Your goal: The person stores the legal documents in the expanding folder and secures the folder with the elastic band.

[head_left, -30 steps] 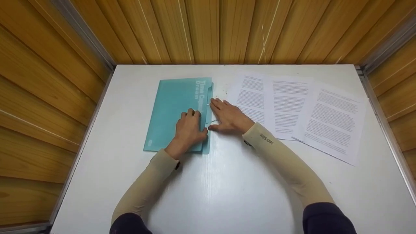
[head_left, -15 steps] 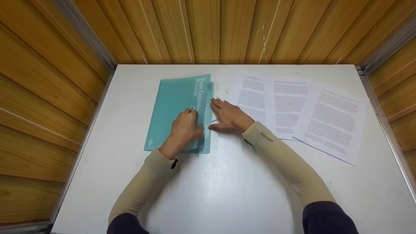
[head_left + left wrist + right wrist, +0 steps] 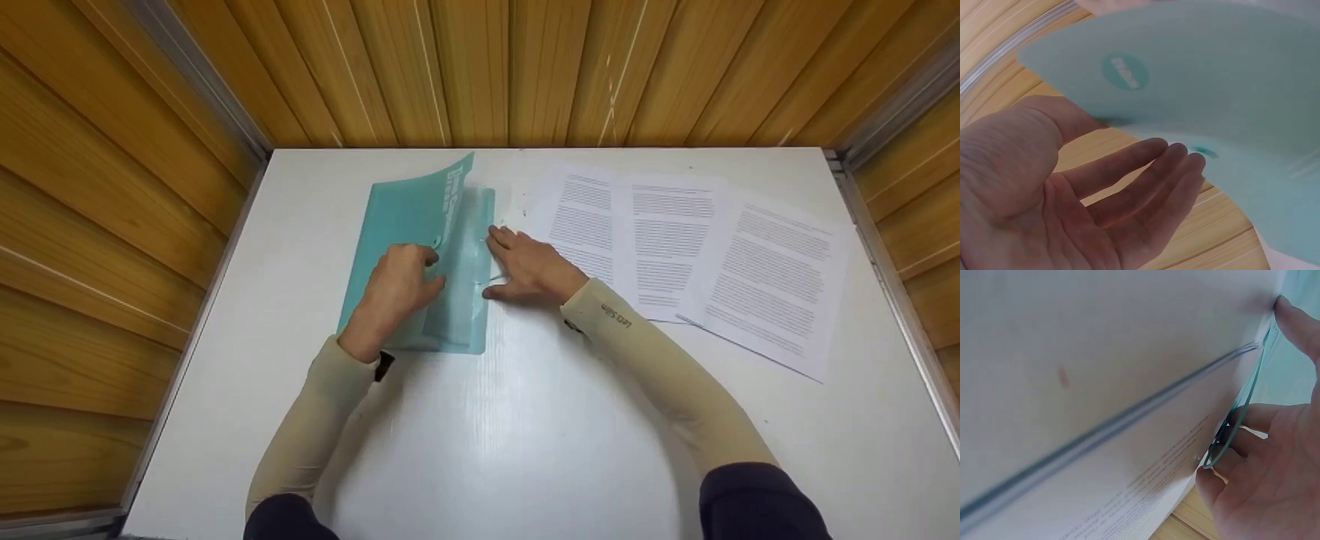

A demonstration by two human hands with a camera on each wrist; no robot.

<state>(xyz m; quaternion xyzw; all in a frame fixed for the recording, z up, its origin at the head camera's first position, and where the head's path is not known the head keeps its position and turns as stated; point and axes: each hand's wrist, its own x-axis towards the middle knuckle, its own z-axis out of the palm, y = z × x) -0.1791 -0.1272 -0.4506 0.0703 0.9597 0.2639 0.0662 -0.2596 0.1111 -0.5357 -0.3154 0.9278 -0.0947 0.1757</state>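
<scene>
In the head view, a translucent teal folder (image 3: 397, 217) with white lettering lies left of centre, its front cover raised along the right edge. My left hand (image 3: 394, 289) holds that edge, fingers bent. The left wrist view shows the thumb and fingertips of the left hand (image 3: 1089, 185) at the edge of the cover (image 3: 1213, 73). My right hand (image 3: 529, 266) rests with extended fingers on the table, at the folder's right edge. In the right wrist view, a thin teal elastic cord (image 3: 1244, 408) loops beside the right hand's (image 3: 1275, 461) fingers.
Several printed sheets (image 3: 667, 240) lie fanned on the white table (image 3: 525, 435), right of the right hand. The rightmost sheets (image 3: 772, 285) sit at a slant, close to the table's right side. Wood-look panels (image 3: 540, 75) border the table at the back and sides.
My left hand has moved left and lifted the folder's cover along its right edge, exposing the part beneath. The right hand stays at the same place by the folder's right edge.
</scene>
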